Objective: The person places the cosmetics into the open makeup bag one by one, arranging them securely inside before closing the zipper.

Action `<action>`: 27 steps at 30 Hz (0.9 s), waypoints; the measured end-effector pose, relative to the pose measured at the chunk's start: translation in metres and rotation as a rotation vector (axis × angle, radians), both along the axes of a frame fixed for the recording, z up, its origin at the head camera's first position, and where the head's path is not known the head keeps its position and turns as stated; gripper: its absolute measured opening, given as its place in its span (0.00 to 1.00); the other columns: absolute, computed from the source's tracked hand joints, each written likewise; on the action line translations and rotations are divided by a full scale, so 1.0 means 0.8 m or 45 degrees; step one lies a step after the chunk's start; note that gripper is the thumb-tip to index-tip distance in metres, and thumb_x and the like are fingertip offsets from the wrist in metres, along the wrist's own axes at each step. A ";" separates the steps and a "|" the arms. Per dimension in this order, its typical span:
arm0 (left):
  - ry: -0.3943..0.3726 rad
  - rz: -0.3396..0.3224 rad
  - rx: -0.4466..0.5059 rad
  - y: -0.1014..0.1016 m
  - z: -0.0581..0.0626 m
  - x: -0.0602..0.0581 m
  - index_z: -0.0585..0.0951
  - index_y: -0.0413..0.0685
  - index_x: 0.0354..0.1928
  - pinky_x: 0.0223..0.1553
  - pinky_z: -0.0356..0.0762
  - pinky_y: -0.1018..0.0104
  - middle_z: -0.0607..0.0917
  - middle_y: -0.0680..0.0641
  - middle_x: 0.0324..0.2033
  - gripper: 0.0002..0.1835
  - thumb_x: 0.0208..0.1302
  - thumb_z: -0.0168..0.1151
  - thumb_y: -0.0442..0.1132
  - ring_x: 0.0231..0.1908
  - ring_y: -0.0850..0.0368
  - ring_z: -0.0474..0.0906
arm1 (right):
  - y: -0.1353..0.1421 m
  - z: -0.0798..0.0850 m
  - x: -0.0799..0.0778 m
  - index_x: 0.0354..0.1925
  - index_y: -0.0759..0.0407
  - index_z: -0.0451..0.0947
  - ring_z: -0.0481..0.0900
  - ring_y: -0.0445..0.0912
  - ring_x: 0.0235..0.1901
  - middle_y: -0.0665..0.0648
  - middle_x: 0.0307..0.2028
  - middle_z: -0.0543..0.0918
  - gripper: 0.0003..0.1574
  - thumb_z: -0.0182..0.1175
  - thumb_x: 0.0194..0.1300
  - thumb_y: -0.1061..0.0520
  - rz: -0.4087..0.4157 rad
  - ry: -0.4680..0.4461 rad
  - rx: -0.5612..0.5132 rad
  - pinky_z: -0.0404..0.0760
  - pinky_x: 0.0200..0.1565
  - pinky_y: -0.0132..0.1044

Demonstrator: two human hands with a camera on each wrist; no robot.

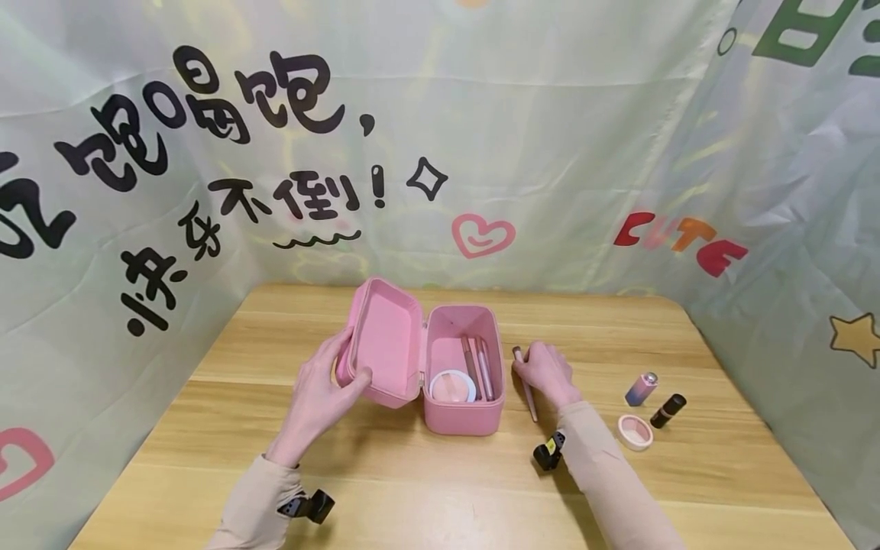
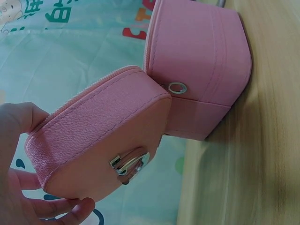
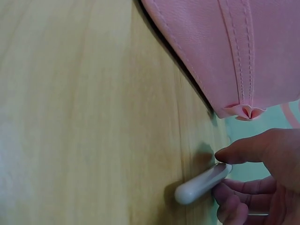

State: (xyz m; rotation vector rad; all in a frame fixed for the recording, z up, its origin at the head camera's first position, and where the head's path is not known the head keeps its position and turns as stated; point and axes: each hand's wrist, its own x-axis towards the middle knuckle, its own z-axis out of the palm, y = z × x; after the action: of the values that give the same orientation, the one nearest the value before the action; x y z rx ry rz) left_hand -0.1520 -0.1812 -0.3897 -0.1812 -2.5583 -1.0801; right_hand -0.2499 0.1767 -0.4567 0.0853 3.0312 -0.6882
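A pink cosmetic case (image 1: 462, 418) stands on the table with its lid (image 1: 387, 340) swung out to the left. My left hand (image 1: 319, 393) grips the lid's outer edge, thumb on one side and fingers behind it; the left wrist view shows the lid's handle (image 2: 131, 164). To the right of the case, my right hand (image 1: 548, 372) pinches a slim pink cosmetic pen (image 3: 201, 185) between thumb and fingers, low at the tabletop. Inside the case are a round powder puff compact (image 1: 452, 387) and several slim pens (image 1: 484, 367) leaning against the wall.
Right of my right forearm lie a pink-and-blue tube (image 1: 642, 389), a black lipstick-like tube (image 1: 668, 411) and a small round pink compact (image 1: 635, 432). A printed curtain (image 1: 550, 153) hangs behind the wooden table (image 1: 426, 496) and along its sides.
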 end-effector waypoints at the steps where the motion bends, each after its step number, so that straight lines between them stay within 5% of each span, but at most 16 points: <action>1: -0.003 0.000 -0.002 0.000 0.000 0.000 0.71 0.46 0.71 0.61 0.71 0.35 0.77 0.39 0.67 0.37 0.58 0.66 0.45 0.62 0.36 0.77 | 0.000 -0.001 0.000 0.11 0.49 0.66 0.76 0.51 0.25 0.57 0.20 0.77 0.22 0.60 0.58 0.50 0.000 -0.002 0.002 0.68 0.23 0.40; 15: 0.004 0.008 -0.006 -0.001 -0.001 0.001 0.72 0.46 0.71 0.58 0.75 0.37 0.78 0.40 0.66 0.37 0.57 0.66 0.44 0.60 0.35 0.78 | 0.002 -0.004 0.002 0.14 0.50 0.66 0.76 0.51 0.26 0.57 0.22 0.78 0.19 0.59 0.57 0.53 0.001 0.029 -0.011 0.68 0.24 0.41; 27: -0.007 0.012 -0.010 -0.001 0.000 0.002 0.71 0.47 0.71 0.60 0.73 0.37 0.77 0.40 0.67 0.37 0.57 0.66 0.45 0.61 0.36 0.78 | 0.002 0.004 0.006 0.31 0.56 0.82 0.78 0.51 0.28 0.57 0.27 0.82 0.09 0.61 0.62 0.52 -0.005 0.048 -0.093 0.69 0.25 0.39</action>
State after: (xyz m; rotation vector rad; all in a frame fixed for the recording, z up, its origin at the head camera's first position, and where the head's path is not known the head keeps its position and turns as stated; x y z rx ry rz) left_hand -0.1506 -0.1819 -0.3899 -0.1685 -2.5664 -1.0689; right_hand -0.2453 0.1782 -0.4538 0.0777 3.0380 -0.8091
